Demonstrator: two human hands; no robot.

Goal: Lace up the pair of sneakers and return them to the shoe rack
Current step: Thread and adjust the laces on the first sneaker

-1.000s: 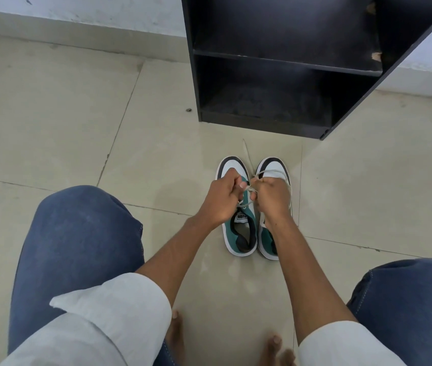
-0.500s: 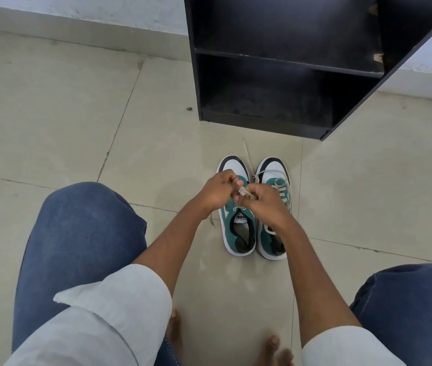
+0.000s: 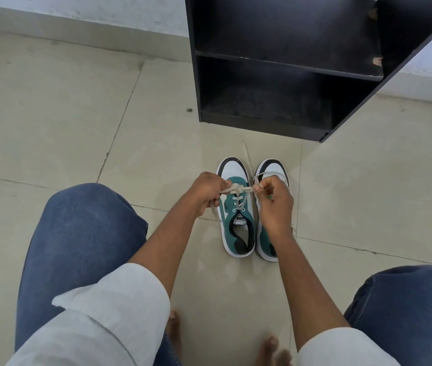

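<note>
Left hand (image 3: 205,192) and right hand (image 3: 273,199): fingers clenched on lace ends (image 3: 238,190) over left sneaker (image 3: 236,207). Right sneaker (image 3: 271,167) alongside, touching. Black shoe rack (image 3: 262,101) just beyond on tiled floor (image 3: 51,114).

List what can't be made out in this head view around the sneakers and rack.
- Right sneaker: its laces and tongue, hidden under the right hand.
- Lace ends: hidden inside the left hand and the right hand.
- Shoe rack: top cut off by the frame's upper edge.
- Tongue label on the left sneaker: too small to read surely.
</note>
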